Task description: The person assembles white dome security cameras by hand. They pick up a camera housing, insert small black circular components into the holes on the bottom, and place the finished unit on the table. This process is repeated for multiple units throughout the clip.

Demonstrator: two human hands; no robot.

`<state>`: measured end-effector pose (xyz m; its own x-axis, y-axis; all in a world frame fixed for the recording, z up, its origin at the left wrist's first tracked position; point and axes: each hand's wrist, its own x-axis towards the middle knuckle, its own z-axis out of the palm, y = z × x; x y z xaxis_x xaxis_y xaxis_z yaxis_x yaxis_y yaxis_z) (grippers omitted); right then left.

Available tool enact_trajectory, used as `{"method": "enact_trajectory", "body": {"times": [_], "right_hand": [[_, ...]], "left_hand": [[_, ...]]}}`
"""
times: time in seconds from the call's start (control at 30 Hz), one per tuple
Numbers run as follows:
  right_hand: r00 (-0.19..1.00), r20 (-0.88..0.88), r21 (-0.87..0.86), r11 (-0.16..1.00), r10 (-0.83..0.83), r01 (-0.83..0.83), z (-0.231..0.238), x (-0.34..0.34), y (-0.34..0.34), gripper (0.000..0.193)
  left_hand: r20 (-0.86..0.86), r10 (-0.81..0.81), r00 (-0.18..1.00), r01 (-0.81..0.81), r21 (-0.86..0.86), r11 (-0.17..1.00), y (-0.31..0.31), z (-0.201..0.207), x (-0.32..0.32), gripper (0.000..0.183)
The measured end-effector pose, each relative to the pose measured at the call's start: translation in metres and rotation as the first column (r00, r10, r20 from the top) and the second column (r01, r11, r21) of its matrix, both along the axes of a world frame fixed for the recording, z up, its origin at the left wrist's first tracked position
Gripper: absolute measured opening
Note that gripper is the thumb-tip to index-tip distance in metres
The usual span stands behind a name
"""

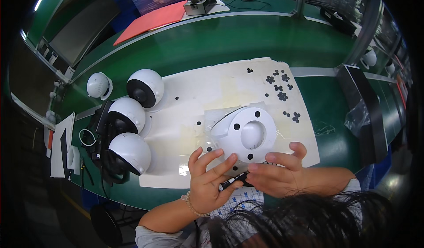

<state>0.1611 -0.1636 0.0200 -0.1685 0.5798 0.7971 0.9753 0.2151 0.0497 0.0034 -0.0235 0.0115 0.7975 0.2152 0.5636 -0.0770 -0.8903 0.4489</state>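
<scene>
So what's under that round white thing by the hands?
The white dome base sits on a clear plastic sheet, on a white paper mat over the green table. What lies right beneath the base is covered.

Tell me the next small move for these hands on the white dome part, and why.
Probably steady the white dome part with the left hand and bring the right hand to one of its dark holes: both hands rest at its near edge, with a dark slim thing between them.

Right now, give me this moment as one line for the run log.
left hand: fingers on white dome base | right hand: at base's near edge | black tool: between hands | surface: white sheet | three dome cameras: left
</scene>
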Motion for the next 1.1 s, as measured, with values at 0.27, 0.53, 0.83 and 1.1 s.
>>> {"method": "enact_trajectory", "body": {"times": [0.27, 0.53, 0.83, 1.1], "right_hand": [[0.943, -0.331, -0.185, 0.982, -0.017, -0.047, 0.008, -0.002, 0.002, 0.017], [0.999, 0.009, 0.09, 0.995, 0.037, -0.038, -0.004, 0.004, 0.005, 0.021], [0.847, -0.529, -0.16, 0.974, 0.05, -0.158, 0.009, 0.024, -0.005, 0.008], [0.748, -0.657, -0.328, 0.93, -0.098, -0.166, 0.01, 0.046, -0.002, 0.008]], "left_hand": [[0.027, -0.015, 1.0, 0.016, -0.017, 1.0, 0.001, -0.002, 0.001, 0.027], [0.022, -0.023, 0.999, 0.024, -0.081, 0.996, 0.001, -0.001, -0.001, 0.032], [-0.01, -0.011, 1.0, 0.01, -0.027, 1.0, 0.0, 0.002, 0.0, 0.028], [0.005, 0.011, 1.0, -0.011, 0.047, 0.999, -0.001, -0.005, 0.0, 0.025]]}}
